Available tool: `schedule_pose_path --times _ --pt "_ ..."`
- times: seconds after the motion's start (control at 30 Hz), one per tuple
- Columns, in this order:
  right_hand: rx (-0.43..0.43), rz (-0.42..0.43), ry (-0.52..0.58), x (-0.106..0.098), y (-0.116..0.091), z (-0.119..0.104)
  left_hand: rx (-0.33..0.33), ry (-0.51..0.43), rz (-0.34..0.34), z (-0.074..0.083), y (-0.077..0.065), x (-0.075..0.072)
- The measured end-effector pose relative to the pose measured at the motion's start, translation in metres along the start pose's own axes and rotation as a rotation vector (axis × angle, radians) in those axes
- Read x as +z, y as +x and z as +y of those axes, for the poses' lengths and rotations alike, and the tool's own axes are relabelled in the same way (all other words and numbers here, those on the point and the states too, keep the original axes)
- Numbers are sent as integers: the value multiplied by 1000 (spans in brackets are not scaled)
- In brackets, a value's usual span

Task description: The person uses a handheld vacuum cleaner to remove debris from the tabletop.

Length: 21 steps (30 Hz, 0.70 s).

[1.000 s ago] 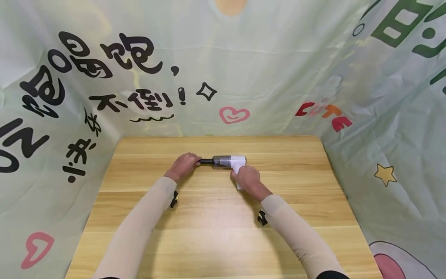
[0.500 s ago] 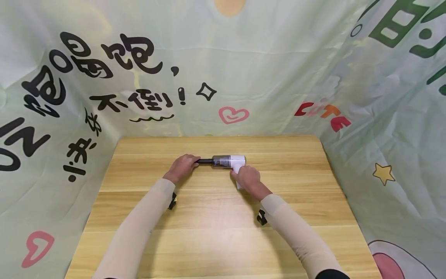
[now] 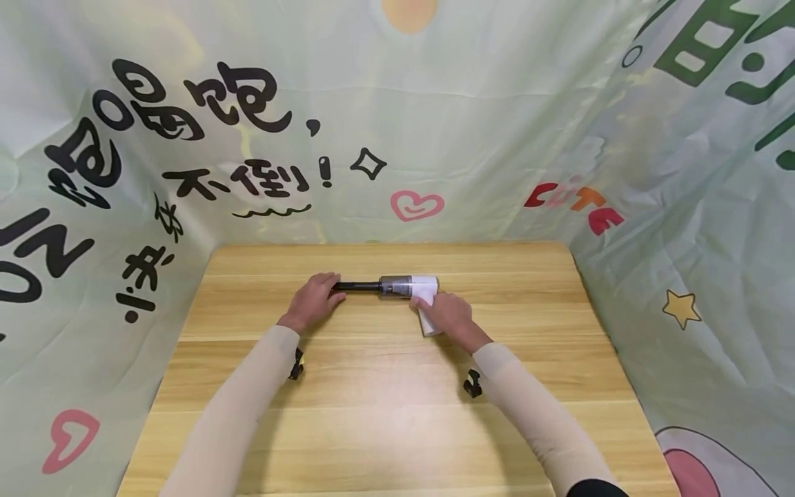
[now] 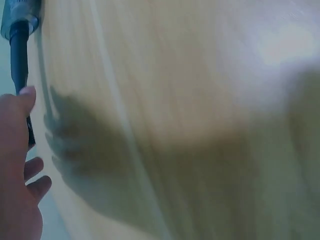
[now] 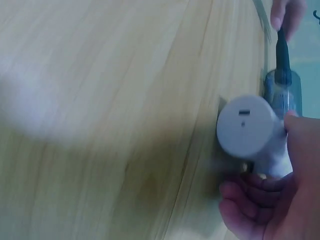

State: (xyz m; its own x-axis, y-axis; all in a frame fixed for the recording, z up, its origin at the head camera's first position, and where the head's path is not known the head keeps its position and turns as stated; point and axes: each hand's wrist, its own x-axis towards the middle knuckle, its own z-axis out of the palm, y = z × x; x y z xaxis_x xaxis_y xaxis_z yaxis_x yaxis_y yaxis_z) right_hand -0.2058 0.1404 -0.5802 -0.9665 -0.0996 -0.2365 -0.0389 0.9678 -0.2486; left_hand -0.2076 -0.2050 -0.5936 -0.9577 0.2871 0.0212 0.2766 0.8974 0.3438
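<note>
A white handheld vacuum cleaner [image 3: 425, 284] lies across the far middle of the wooden table, with a clear dust cup [image 3: 395, 286] and a long black nozzle [image 3: 360, 286] pointing left. My right hand [image 3: 452, 314] grips its white handle [image 5: 245, 126]; in the right wrist view the fingers curl around it beside the handle's round end. My left hand [image 3: 313, 300] is at the nozzle's tip, its fingers and thumb spread on either side. In the left wrist view the thumb [image 4: 27, 97] overlaps the nozzle, and whether it touches is hard to tell.
The wooden table [image 3: 397, 386] reaches back to a printed cloth backdrop [image 3: 484, 124] that also hangs along both sides. A small black device [image 3: 297, 364] sits at my left wrist, another black device [image 3: 473, 384] at my right.
My left hand has slid left along the nozzle to its tip, its thumb parting from the fingers, so more of the black tube shows. My right hand shifted slightly right, still holding the handle.
</note>
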Motion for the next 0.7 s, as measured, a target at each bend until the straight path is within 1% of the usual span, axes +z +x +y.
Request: schedule_pose_path --times 0.17,0.27,0.4,0.47,0.6,0.7 --pt "-46 63 37 -10 -3 15 -46 -40 -36 -20 -14 0" --pt "-62 83 58 -15 -5 26 -88 -54 -54 -32 -23 -2" --pt "-83 56 86 -20 -5 43 -157 -68 -67 -45 -33 -7" --pt "-93 40 99 -23 -5 52 -178 -71 -72 -51 -37 -11" --pt "-114 43 97 -27 -6 69 -206 -50 -68 -63 -47 -19" --pt "-140 64 62 -32 -10 79 -213 -27 -50 -69 -57 -27"
